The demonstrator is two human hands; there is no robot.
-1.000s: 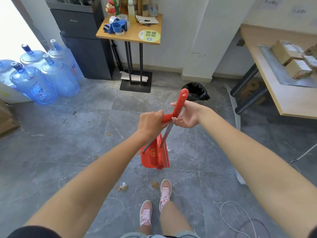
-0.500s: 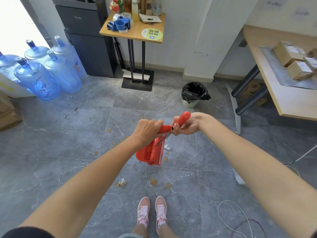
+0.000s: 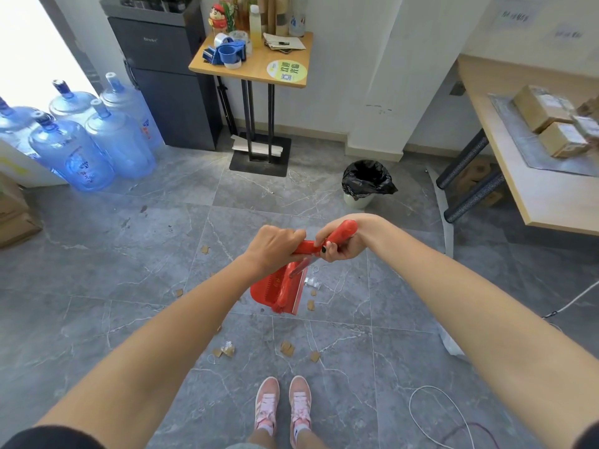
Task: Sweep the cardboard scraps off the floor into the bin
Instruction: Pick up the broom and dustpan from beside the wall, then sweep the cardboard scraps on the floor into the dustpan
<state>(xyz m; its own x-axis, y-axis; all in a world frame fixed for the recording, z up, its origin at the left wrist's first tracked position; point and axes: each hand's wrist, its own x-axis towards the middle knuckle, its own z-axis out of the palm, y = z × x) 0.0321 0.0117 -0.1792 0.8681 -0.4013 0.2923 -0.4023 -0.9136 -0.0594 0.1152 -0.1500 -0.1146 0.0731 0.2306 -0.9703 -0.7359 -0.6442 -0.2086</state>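
I hold a red dustpan [image 3: 270, 291] with a red broom [image 3: 287, 298] clipped against it, above the grey tile floor. My left hand [image 3: 274, 249] grips one red handle. My right hand [image 3: 343, 243] grips the other red handle [image 3: 343, 231], which points up and to the right. Several small brown cardboard scraps [image 3: 287, 348] lie on the floor beneath the pan and in front of my pink shoes [image 3: 282, 406]. The small bin [image 3: 368, 183], lined with a black bag, stands farther off to the right near the wall.
Blue water jugs [image 3: 94, 140] and a dark cabinet [image 3: 168, 79] stand at the left. A small wooden stand table [image 3: 256, 66] is at the back. A long wooden table [image 3: 534, 176] with boxes lines the right. White cable [image 3: 434, 416] loops on the floor at the lower right.
Both hands have dropped lower with the dustpan and broom. The right-hand handle has tilted from steeply upright to nearly level. My feet now stand side by side.
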